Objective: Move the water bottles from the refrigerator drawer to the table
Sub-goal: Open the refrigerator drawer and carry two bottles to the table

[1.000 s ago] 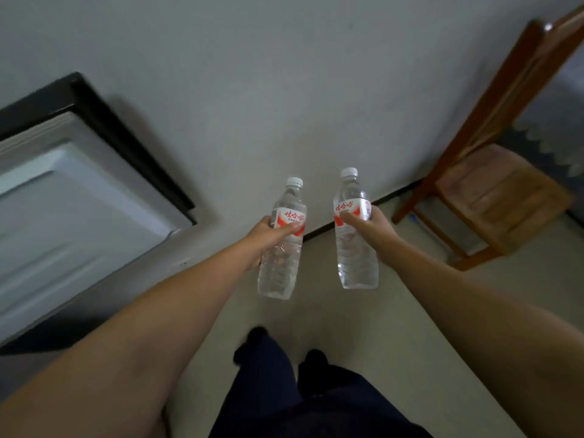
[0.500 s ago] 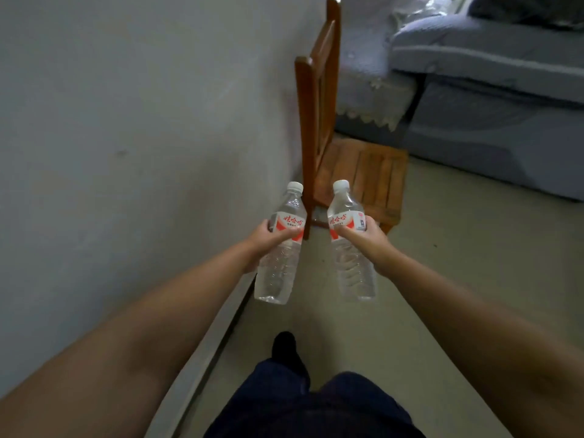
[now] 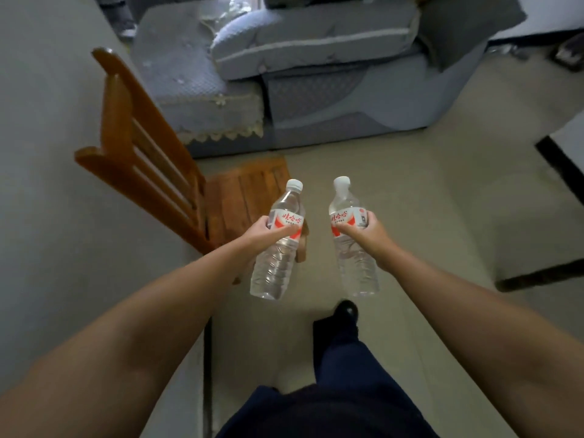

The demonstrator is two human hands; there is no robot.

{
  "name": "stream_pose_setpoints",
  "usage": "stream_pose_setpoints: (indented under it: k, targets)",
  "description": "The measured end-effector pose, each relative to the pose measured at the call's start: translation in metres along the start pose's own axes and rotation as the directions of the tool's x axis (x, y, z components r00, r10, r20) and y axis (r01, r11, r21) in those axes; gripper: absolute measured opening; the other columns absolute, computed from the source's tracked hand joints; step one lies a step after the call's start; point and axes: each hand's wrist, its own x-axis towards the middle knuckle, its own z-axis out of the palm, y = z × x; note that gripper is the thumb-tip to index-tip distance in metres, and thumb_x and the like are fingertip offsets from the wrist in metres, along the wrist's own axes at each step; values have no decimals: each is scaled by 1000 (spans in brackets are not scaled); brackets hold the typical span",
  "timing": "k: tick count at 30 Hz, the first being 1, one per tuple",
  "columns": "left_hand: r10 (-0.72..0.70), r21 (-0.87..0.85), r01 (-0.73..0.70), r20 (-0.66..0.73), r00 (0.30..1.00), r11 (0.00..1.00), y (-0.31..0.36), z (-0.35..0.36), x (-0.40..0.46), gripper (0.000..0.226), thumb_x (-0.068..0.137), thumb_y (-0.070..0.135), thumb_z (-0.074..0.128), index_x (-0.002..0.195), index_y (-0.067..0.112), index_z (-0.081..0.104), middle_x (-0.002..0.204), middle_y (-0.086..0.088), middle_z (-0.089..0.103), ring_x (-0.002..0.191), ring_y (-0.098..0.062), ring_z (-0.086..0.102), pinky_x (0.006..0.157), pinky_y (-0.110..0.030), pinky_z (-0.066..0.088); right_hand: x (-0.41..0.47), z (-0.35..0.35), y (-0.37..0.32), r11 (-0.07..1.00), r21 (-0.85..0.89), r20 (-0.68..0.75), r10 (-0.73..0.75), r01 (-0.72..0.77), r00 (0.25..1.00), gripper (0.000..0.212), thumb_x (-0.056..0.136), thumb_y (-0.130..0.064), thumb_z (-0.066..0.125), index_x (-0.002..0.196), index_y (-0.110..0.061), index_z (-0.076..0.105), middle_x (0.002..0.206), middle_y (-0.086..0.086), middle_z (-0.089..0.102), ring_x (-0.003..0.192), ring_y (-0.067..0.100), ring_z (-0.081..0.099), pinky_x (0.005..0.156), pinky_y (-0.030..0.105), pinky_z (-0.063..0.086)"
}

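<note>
2 clear water bottles with white caps and red-and-white labels are held out in front of the person, above the beige floor (image 3: 410,200), near each other but not touching. The left bottle (image 3: 278,248) tilts with its cap to the upper right; the left hand (image 3: 268,233) grips it at the label, fingers curled round the front and pressed together. The right bottle (image 3: 352,245) tilts slightly the other way; the right hand (image 3: 368,237) wraps its label band, thumb across the front, the other fingers hidden behind. Both bare forearms reach forward from the lower corners. Left stands a wooden chair (image 3: 158,172) against the wall, a grey sofa (image 3: 316,74) beyond. A dark-edged surface (image 3: 562,150) is cut off at right.
</note>
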Motion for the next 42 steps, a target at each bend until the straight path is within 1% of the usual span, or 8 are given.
stream_pose_setpoints:
  k: [9, 13, 16, 20, 24, 28, 34, 42]
  targets:
    - [-49, 97, 42, 77, 996, 994, 135, 88, 167, 65, 68, 47, 80, 117, 15, 52, 108, -9, 68, 94, -26, 70, 88, -43, 57, 111, -152, -43, 995, 87, -180, 57, -41, 982, 49, 78, -24, 78, 116, -17, 48, 102, 3, 62, 87, 17, 64, 71, 29, 55]
    - [-6, 159, -19, 154, 988, 987, 189, 132, 220, 37, 77, 41, 76, 101, 18, 59, 100, -7, 70, 91, -25, 70, 91, -44, 55, 148, -214, -51, 990, 128, -325, 91, -52, 941, 50, 76, -26, 78, 117, -16, 52, 107, 6, 64, 94, 21, 65, 83, 38, 56]
    - [45, 230, -111, 275, 960, 967, 224, 158, 260, 18, 84, 32, 71, 91, 17, 64, 89, -7, 69, 77, -22, 68, 87, -41, 55, 169, -252, -55, 983, 182, -401, 100, -28, 911, 48, 77, -24, 78, 115, -14, 52, 104, 5, 63, 90, 19, 63, 76, 29, 53]
    - [49, 321, -182, 383, 922, 929, 276, 201, 325, 18, 83, 31, 72, 91, 16, 66, 86, -5, 70, 77, -22, 68, 85, -40, 55, 206, -307, -58, 972, 232, -509, 139, -20, 850, 49, 75, -29, 80, 114, -15, 55, 100, 2, 65, 91, 19, 64, 82, 32, 52]
    - [39, 377, -250, 488, 872, 892, 331, 246, 389, 17, 83, 32, 72, 89, 17, 65, 81, -3, 70, 71, -18, 68, 75, -33, 56, 245, -357, -67, 959, 284, -602, 182, -5, 778, 42, 77, -28, 79, 110, -16, 54, 92, -1, 63, 81, 14, 62, 72, 26, 49]
    - [24, 402, -319, 590, 807, 858, 384, 287, 446, 31, 78, 39, 74, 98, 16, 66, 86, -3, 71, 77, -20, 69, 80, -35, 57, 281, -402, -81, 935, 356, -661, 248, 5, 709, 58, 71, -39, 80, 117, -15, 56, 101, 4, 69, 91, 22, 68, 88, 39, 55]
    - [-44, 432, -381, 706, 707, 817, 463, 374, 512, 21, 84, 27, 71, 101, 16, 64, 86, -4, 69, 73, -18, 67, 67, -25, 57, 313, -473, -107, 883, 460, -739, 319, 98, 594, 30, 82, -26, 74, 107, -14, 63, 90, 4, 69, 76, 18, 67, 64, 25, 52]
    - [-188, 473, -409, 802, 567, 780, 511, 547, 561, 29, 80, 32, 74, 105, 21, 62, 93, -6, 72, 82, -25, 69, 85, -40, 56, 306, -606, -91, 863, 473, -811, 346, 179, 472, 16, 87, -21, 70, 100, -22, 60, 87, -3, 67, 79, 10, 66, 58, 15, 49]
